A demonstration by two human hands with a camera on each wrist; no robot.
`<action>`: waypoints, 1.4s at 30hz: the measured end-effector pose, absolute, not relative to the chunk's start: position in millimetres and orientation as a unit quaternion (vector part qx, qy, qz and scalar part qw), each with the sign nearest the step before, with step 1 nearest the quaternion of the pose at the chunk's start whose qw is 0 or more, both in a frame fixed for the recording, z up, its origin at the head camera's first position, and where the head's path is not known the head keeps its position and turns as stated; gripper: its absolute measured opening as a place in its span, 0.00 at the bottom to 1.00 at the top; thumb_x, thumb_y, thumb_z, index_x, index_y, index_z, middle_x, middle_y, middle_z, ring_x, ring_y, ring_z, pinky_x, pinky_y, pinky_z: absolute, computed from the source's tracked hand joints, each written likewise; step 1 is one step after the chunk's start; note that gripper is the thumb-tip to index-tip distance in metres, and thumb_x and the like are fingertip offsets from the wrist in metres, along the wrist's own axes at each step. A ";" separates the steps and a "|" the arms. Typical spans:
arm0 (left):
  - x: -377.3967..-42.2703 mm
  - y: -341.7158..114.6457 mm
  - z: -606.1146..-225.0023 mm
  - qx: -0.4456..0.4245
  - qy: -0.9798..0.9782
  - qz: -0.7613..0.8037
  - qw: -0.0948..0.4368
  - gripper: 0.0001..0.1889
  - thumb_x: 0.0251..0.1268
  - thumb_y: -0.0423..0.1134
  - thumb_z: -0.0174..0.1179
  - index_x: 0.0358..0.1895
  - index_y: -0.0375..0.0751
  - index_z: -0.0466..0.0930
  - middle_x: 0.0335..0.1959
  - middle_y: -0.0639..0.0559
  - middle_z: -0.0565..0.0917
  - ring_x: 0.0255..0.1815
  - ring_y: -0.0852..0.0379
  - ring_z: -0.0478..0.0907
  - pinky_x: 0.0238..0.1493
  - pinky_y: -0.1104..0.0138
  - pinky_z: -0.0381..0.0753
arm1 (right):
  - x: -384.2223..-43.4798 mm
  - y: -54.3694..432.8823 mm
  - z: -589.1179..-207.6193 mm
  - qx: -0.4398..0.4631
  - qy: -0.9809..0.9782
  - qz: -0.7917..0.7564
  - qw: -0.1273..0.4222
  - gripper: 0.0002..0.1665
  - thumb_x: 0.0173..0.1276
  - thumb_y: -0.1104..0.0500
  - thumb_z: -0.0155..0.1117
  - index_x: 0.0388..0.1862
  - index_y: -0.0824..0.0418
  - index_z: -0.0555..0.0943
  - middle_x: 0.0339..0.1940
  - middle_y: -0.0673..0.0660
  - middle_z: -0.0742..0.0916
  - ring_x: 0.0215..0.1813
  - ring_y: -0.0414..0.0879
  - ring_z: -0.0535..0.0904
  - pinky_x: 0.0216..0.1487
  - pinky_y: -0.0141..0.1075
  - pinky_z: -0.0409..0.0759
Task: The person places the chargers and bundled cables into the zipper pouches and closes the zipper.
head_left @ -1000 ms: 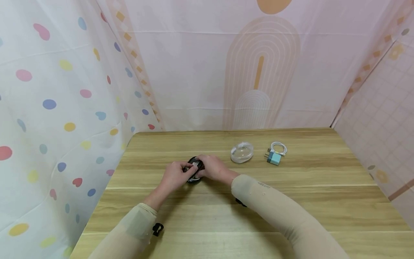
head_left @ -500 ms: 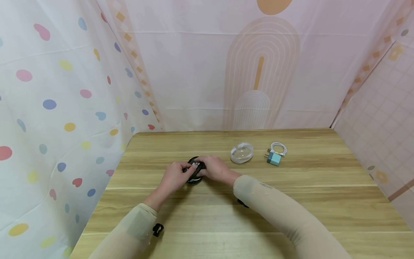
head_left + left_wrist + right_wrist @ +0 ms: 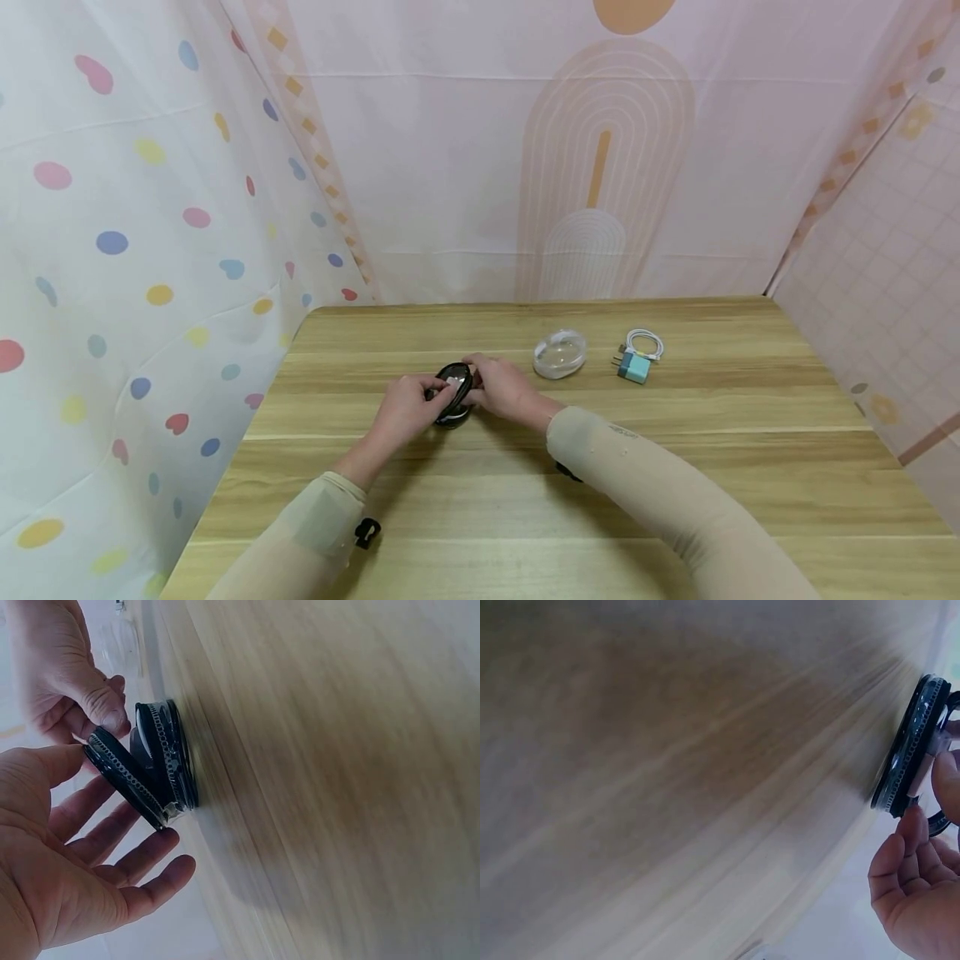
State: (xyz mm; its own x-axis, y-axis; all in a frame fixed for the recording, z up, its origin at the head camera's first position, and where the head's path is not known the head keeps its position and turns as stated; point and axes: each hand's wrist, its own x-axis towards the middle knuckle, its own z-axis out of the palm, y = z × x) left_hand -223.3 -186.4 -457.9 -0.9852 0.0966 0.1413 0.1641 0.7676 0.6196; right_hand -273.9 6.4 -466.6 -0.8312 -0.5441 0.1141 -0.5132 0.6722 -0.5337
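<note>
A small round zip case [image 3: 453, 409] with black rims and a clear face stands on the table, its two halves spread in a V. My left hand [image 3: 405, 408] pinches the tilted lid [image 3: 126, 780] between thumb and fingers, as the left wrist view shows. At the case's right side my right hand [image 3: 508, 390] curls thumb and fingertips about the rim near the opening. The lower half [image 3: 913, 742] rests against the wood in the right wrist view. Something pale shows inside between the halves, too little visible to identify.
A clear round plastic case [image 3: 560, 353] lies behind and right of my right hand. Farther right are a light blue plug charger [image 3: 635, 367] and a coiled white cable [image 3: 646, 342]. Patterned curtains hang behind the wooden table [image 3: 480, 508] and at its sides.
My right hand has drawn slightly right, so more of the case's clear face and black rim shows. My left hand keeps its hold on the lid with little movement.
</note>
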 end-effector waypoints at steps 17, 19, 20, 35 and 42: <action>-218.6 -175.6 -458.4 -0.057 -0.953 -0.294 0.047 0.14 0.71 0.47 0.72 0.47 0.40 0.94 0.45 0.46 0.94 0.44 0.54 0.89 0.47 0.54 0.88 | -279.1 15.0 -458.4 -0.120 0.802 -0.537 0.231 0.28 0.84 0.58 0.58 0.76 0.70 0.73 0.61 0.68 0.88 0.45 0.44 0.85 0.44 0.33 0.84; -218.2 -174.3 -459.4 -0.063 -0.954 -0.288 0.050 0.12 0.70 0.46 0.73 0.46 0.41 0.94 0.45 0.47 0.94 0.41 0.55 0.88 0.45 0.56 0.88 | -279.4 15.4 -458.7 -0.118 0.809 -0.527 0.232 0.29 0.83 0.56 0.61 0.75 0.69 0.74 0.59 0.67 0.90 0.44 0.44 0.85 0.42 0.34 0.85; -218.0 -173.6 -459.8 -0.064 -0.954 -0.287 0.052 0.12 0.69 0.45 0.73 0.46 0.41 0.94 0.44 0.47 0.94 0.40 0.56 0.87 0.44 0.57 0.88 | -279.6 15.5 -459.0 -0.117 0.813 -0.521 0.231 0.29 0.82 0.55 0.62 0.74 0.68 0.74 0.57 0.65 0.90 0.43 0.44 0.85 0.41 0.34 0.84; -221.2 -180.9 -460.1 -0.028 -0.931 -0.361 0.038 0.14 0.75 0.40 0.66 0.55 0.35 0.89 0.43 0.40 0.92 0.31 0.57 0.81 0.33 0.65 0.80 | -277.9 15.0 -456.7 -0.102 0.837 -0.492 0.218 0.28 0.75 0.55 0.70 0.68 0.66 0.80 0.50 0.62 0.91 0.41 0.48 0.88 0.36 0.34 0.85; -227.3 -190.4 -459.1 -0.002 -0.916 -0.400 0.034 0.16 0.78 0.37 0.62 0.59 0.29 0.85 0.57 0.35 0.90 0.52 0.41 0.89 0.54 0.51 0.88 | -279.0 12.6 -458.3 -0.087 0.834 -0.500 0.218 0.25 0.73 0.60 0.70 0.65 0.68 0.81 0.42 0.61 0.91 0.39 0.49 0.89 0.39 0.37 0.89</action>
